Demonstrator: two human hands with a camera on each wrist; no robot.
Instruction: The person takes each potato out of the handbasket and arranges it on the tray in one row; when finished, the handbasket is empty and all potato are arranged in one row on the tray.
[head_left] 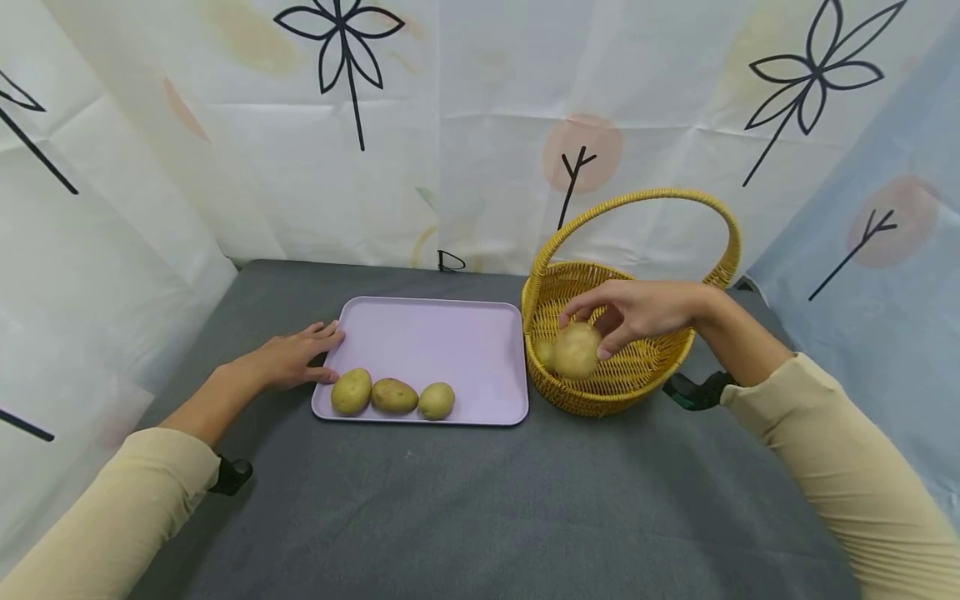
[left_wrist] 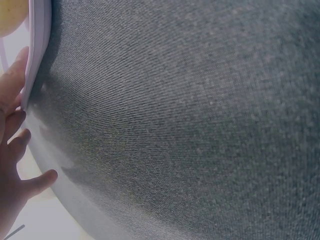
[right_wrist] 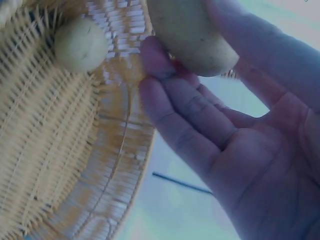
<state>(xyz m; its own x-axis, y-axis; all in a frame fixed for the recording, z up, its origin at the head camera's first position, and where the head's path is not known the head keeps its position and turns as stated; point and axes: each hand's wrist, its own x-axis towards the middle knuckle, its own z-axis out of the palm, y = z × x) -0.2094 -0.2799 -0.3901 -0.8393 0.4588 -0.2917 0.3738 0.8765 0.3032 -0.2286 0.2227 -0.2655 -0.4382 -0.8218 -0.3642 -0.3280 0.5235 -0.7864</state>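
My right hand [head_left: 637, 310] pinches a potato [head_left: 577, 351] between thumb and fingers, over the yellow wicker basket [head_left: 611, 406]. In the right wrist view the held potato [right_wrist: 192, 37] is apart from a second potato [right_wrist: 81, 45], which lies inside the basket. At the left edge of the lilac tray [head_left: 442, 337], my left hand [head_left: 292, 358] rests with its fingers spread, touching the rim. Three potatoes lie in a row along the tray's front: one at the left corner [head_left: 351, 392], a longer one [head_left: 394, 396] and a smaller one [head_left: 437, 401].
The basket's tall arched handle [head_left: 652, 195] rises behind and around my right hand. A dark grey cloth [head_left: 480, 500] covers the table. Behind it hangs a pale curtain [head_left: 480, 167] printed with black flowers and twigs.
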